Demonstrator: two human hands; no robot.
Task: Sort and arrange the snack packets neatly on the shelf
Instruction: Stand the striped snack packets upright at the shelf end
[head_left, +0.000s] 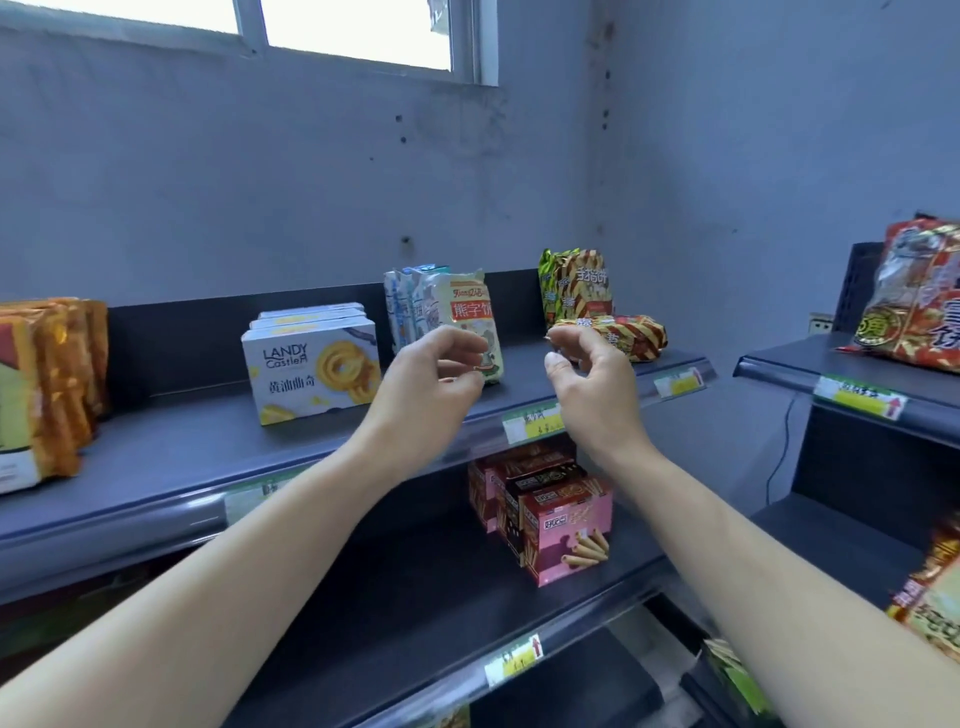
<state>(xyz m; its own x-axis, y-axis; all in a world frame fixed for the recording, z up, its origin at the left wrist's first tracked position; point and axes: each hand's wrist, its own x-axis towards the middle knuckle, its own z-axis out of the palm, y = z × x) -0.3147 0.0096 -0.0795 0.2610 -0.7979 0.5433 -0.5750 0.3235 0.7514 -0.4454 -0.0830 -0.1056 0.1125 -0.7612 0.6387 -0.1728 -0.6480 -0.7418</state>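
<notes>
The left hand (434, 374) is held half-curled in front of the cream packet (470, 322), nothing gripped. The right hand (587, 374) is likewise curled and empty, just before the striped packet (631, 335) lying on the shelf (182, 447).

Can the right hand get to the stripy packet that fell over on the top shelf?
Probably yes. The right hand hovers just in front of the stripy packet, which lies on its side at the shelf edge. Nothing stands between them, and the fingers look curled loosely around nothing.

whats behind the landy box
More matching boxes stand in a row behind the Landy box; only their top edges show, so their fronts are hidden.
</notes>
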